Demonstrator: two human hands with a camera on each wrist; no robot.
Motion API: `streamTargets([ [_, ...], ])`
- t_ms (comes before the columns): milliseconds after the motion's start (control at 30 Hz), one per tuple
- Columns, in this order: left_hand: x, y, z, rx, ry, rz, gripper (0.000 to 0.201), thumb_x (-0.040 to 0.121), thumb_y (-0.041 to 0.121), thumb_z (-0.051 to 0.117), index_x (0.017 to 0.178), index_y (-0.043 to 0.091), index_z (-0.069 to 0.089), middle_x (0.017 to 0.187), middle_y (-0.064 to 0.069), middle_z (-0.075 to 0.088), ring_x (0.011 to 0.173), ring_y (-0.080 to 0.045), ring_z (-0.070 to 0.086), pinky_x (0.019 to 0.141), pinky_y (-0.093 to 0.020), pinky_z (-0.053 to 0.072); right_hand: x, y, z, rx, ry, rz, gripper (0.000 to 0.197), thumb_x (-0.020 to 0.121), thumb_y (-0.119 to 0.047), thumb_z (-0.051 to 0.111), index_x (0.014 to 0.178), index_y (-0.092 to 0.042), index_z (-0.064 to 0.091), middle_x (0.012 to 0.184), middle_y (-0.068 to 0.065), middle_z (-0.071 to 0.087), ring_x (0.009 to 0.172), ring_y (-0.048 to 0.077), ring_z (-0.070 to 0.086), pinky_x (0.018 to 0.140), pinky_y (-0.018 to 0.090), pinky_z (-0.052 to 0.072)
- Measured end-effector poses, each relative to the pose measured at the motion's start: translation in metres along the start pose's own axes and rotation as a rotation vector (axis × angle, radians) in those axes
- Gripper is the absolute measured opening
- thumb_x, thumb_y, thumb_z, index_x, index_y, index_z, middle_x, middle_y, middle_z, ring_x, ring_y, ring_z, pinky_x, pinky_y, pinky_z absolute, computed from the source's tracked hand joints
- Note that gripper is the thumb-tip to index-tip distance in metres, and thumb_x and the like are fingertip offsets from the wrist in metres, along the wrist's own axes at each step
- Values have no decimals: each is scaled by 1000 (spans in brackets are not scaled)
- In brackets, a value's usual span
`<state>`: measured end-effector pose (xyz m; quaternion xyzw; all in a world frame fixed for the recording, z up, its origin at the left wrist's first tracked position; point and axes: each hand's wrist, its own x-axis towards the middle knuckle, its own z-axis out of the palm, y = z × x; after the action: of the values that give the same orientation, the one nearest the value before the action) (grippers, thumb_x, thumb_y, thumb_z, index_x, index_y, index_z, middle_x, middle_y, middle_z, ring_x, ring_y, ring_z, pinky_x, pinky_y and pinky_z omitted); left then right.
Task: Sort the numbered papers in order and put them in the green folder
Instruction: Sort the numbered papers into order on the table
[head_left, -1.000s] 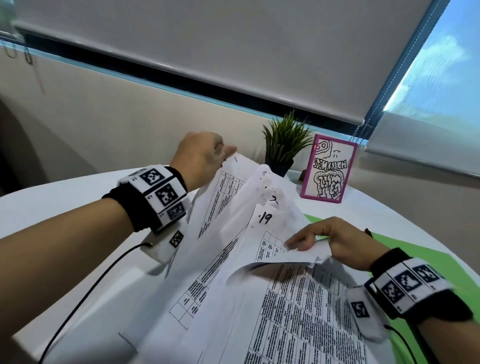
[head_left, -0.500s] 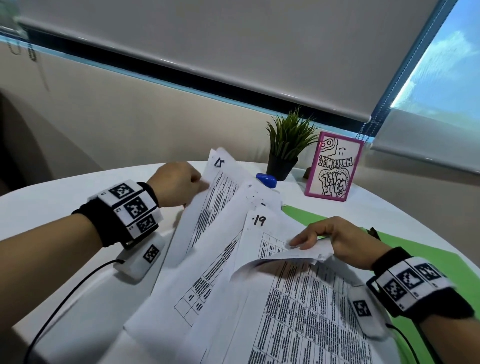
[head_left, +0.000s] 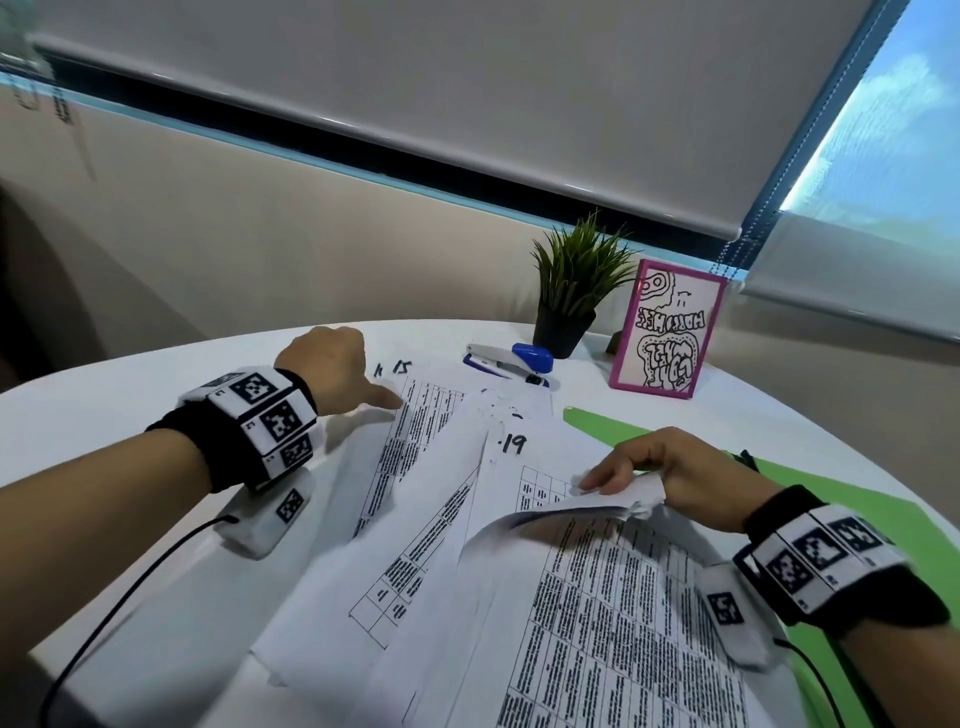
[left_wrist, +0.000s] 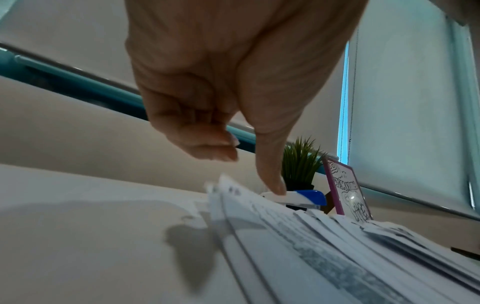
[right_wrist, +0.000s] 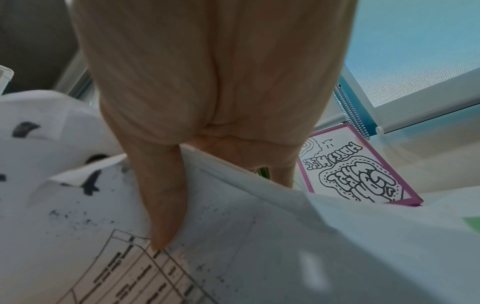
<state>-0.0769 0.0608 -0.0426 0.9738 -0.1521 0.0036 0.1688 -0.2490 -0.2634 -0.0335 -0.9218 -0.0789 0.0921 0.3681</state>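
Several printed white papers lie fanned across the round white table. One sheet marked 15 lies flat at the far left of the fan. My left hand hovers at its left edge with fingers curled, holding nothing, and its thumb points down at the sheet. Further right, my right hand pinches the bent-up right edge of the sheet marked 19, thumb on top and fingers beneath. The green folder lies flat at the right, partly under the papers.
A blue and white stapler lies just beyond the papers. Behind it stand a small potted plant and a pink-framed card. Black cables run from both wrists toward the table's near edge.
My left hand brought sheet 15 down from the air onto the table and let go of it. The right hand kept its pinch on sheet 19 and barely moved.
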Motion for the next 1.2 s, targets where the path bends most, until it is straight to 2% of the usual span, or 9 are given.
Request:
streamTargets([
  [167, -3, 8, 4, -158, -304, -98, 38, 74, 38, 81, 68, 3, 68, 65, -8, 73, 54, -17, 64, 75, -35, 58, 3, 0, 1, 10, -5, 4, 10, 80, 10, 71, 78, 1, 73, 102, 2, 77, 107, 11, 69, 96, 37, 54],
  [300, -12, 19, 3, -444, -423, -213, 33, 76, 19, 82, 70, -2, 58, 52, -9, 66, 39, -14, 60, 45, -22, 53, 3, -1, 0, -19, -4, -11, 7, 80, 7, 72, 78, 0, 73, 102, 0, 77, 107, 11, 69, 96, 37, 53],
  [433, -15, 25, 6, -251, -311, -189, 39, 73, 32, 83, 67, 8, 54, 48, -1, 50, 41, -14, 44, 45, -21, 35, 1, -2, 0, -16, 5, 7, 11, 80, 9, 71, 78, -1, 74, 102, -1, 77, 106, 12, 69, 94, 43, 54],
  [633, -17, 24, 14, -394, -359, -255, 39, 74, 24, 83, 65, 6, 50, 38, 0, 53, 35, -12, 48, 38, -18, 37, -1, -3, 2, 7, 7, 17, 9, 77, 10, 72, 78, 1, 72, 101, 2, 77, 106, 11, 69, 90, 42, 56],
  [767, -15, 22, 12, -318, -261, -231, 47, 71, 34, 85, 63, 7, 47, 53, -5, 51, 48, -19, 47, 51, -23, 38, 0, -2, 1, 4, 5, -10, 12, 78, 8, 73, 77, -4, 73, 101, 1, 77, 106, 12, 69, 89, 29, 55],
  [867, -12, 20, 15, -455, -352, -271, 38, 71, 25, 86, 73, 4, 55, 57, -8, 61, 49, -18, 54, 51, -25, 47, 1, -1, 1, -6, 3, -12, 14, 79, 8, 72, 77, -5, 74, 101, -1, 77, 106, 12, 69, 88, 27, 55],
  [1000, -15, 23, 15, -471, -363, -287, 40, 74, 25, 84, 60, 5, 51, 44, -9, 55, 38, -17, 51, 40, -19, 35, 2, 1, 2, 11, 6, -1, 13, 80, 9, 70, 76, -3, 73, 101, 0, 77, 106, 13, 69, 77, 19, 52],
  [1100, -14, 23, 12, -305, -212, -240, 50, 71, 37, 84, 61, 10, 43, 60, -7, 54, 59, -23, 54, 49, -25, 32, 2, 2, 2, 6, 1, -10, 10, 80, 9, 71, 77, -1, 72, 102, 0, 77, 107, 14, 69, 82, 23, 54],
  [1200, -14, 21, 11, -375, -249, -265, 44, 75, 29, 83, 65, 7, 45, 53, -8, 50, 48, -23, 47, 51, -25, 38, 2, 2, 1, -1, 2, -13, 9, 79, 10, 71, 79, 1, 72, 101, 1, 77, 107, 13, 69, 87, 29, 56],
])
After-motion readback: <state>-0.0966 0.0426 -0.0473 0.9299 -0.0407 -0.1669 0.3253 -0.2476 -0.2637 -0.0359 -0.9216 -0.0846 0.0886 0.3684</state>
